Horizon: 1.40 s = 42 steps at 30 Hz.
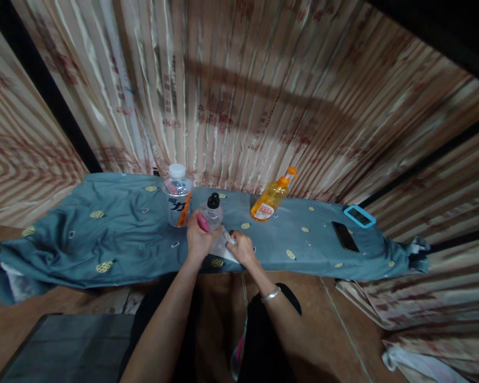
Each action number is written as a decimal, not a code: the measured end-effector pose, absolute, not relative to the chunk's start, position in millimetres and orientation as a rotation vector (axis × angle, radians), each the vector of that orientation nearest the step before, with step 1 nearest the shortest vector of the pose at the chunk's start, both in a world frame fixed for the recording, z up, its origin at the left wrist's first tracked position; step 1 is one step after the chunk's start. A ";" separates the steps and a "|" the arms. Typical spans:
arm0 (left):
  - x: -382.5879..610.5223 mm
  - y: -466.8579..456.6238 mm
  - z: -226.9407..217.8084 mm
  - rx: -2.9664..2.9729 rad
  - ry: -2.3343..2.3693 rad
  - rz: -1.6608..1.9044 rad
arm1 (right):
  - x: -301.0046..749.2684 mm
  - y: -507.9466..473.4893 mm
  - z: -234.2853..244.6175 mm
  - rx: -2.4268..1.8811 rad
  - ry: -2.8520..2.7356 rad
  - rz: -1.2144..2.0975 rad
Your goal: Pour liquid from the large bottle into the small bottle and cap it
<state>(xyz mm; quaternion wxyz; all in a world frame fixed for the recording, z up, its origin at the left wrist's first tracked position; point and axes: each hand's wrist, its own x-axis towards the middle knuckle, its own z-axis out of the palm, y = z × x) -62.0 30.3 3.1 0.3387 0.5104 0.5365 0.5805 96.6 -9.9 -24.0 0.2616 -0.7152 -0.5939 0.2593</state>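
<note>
My left hand (199,238) is closed around a small pink object (203,222), held next to a small clear bottle with a black cap (214,210). My right hand (241,249) is closed, pinching a clear plastic wrapper or bag (222,243) that lies on the blue patterned cloth (115,234). Both hands are over the cloth's near edge at the middle. What the pink object is I cannot make out.
A large clear bottle with a white cap (176,194) stands left of the small one. An orange pump bottle (272,196) leans at the right. Further right lie a black phone (345,236) and a blue-framed device (358,216). Striped curtains (239,96) hang behind.
</note>
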 end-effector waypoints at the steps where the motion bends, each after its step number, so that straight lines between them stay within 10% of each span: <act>1: -58.8 29.3 2.1 1.349 1.421 1.470 | 108.1 -15.4 -23.8 -1.936 -1.532 0.719; 16: -0.3 15.8 -15.5 1.559 1.269 1.300 | 124.6 -16.9 61.2 -1.318 -1.227 0.780; 42: -4.1 2.7 -24.5 1.463 1.031 1.354 | 67.8 -32.9 47.4 -1.576 -1.212 0.249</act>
